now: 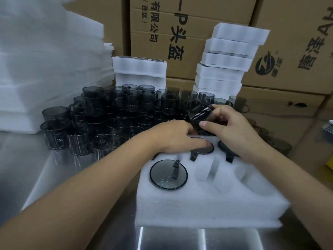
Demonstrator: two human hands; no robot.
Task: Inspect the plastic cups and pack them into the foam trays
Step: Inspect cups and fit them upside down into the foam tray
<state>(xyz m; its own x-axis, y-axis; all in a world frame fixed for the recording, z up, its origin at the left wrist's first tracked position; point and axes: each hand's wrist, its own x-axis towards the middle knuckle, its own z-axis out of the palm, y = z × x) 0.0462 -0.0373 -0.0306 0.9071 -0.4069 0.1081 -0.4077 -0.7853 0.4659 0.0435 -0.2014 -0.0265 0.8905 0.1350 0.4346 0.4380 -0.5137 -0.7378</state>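
- A foam tray sat on the table, with a cup in its 9 o'clock pocket.
- Loose cups crowded at 11 o'clock of it.
- Tray stacks stood at 12 o'clock, before cartons.

We stand at a packing station in a factory or warehouse: printed cardboard cartons wall us in, filled foam trays stand stacked, and dozens of identical smoky cups crowd our steel table.
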